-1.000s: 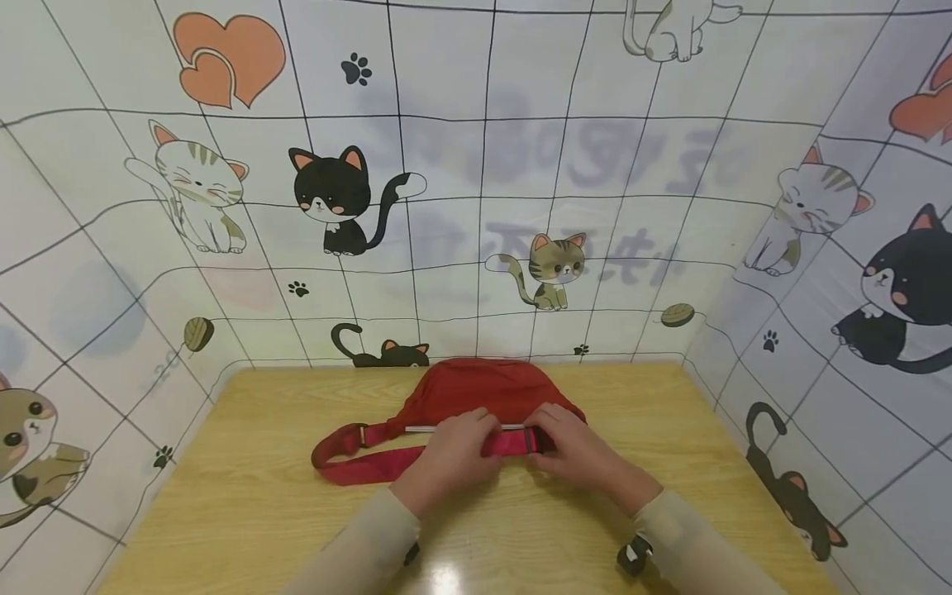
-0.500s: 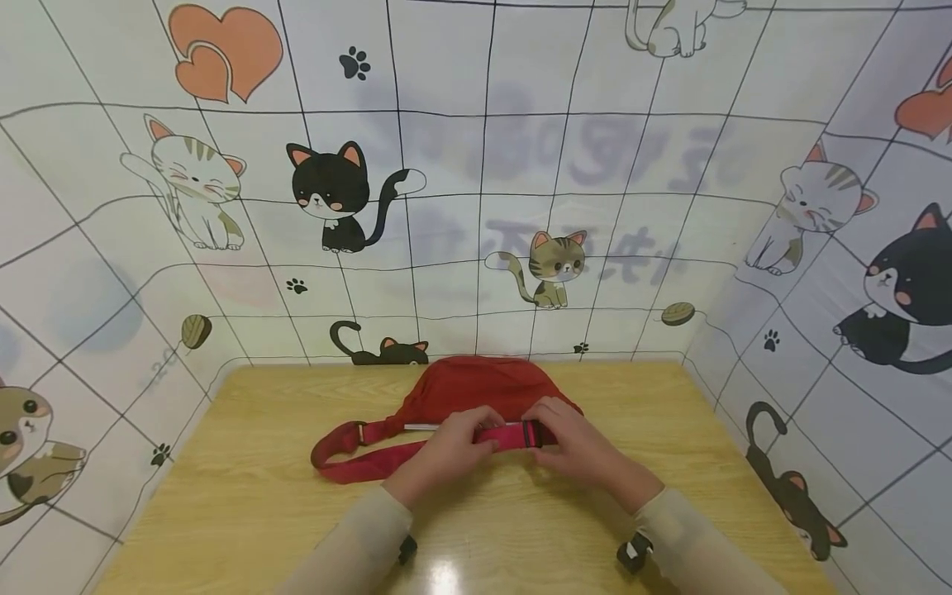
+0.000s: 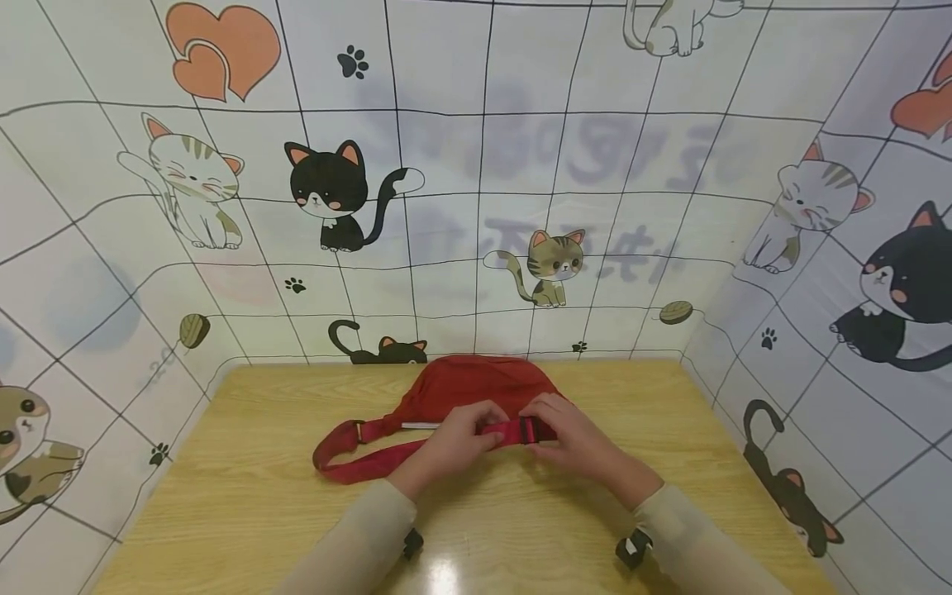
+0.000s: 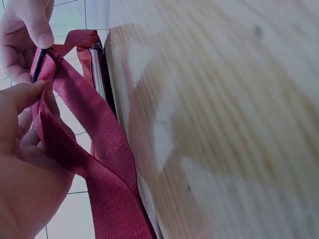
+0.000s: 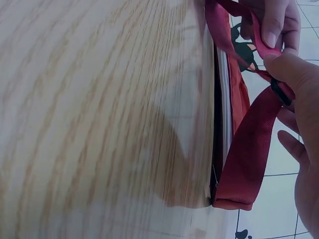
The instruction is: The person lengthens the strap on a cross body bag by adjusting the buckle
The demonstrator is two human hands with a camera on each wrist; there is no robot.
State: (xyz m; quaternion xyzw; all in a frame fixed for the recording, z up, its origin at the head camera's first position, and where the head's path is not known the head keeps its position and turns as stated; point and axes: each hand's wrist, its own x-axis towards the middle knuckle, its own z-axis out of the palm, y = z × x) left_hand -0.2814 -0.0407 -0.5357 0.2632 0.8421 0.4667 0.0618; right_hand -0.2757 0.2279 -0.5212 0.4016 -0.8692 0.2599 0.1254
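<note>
Red strap (image 3: pixel 372 468) sits slightly higher at the slider (image 3: pixel 529 430) than a second ago; left hand (image 3: pixel 459 442) pinches strap, right hand (image 3: pixel 578 440) slider; adjustment likely underway.

- Red bag (image 3: pixel 483 387): central obstacle.
- Strap (image 3: pixel 375 468): loop, obstructing low passage left and in front of bag.
- Left hand (image 3: pixel 457 440), right hand (image 3: pixel 571 436): pinching strap, blocking bag's front.
- Wooden tabletop (image 3: pixel 654 413): open lane right of bag; another left, beyond strap.
- Cat-print backdrop (image 3: pixel 446 289): barrier behind bag.
</note>
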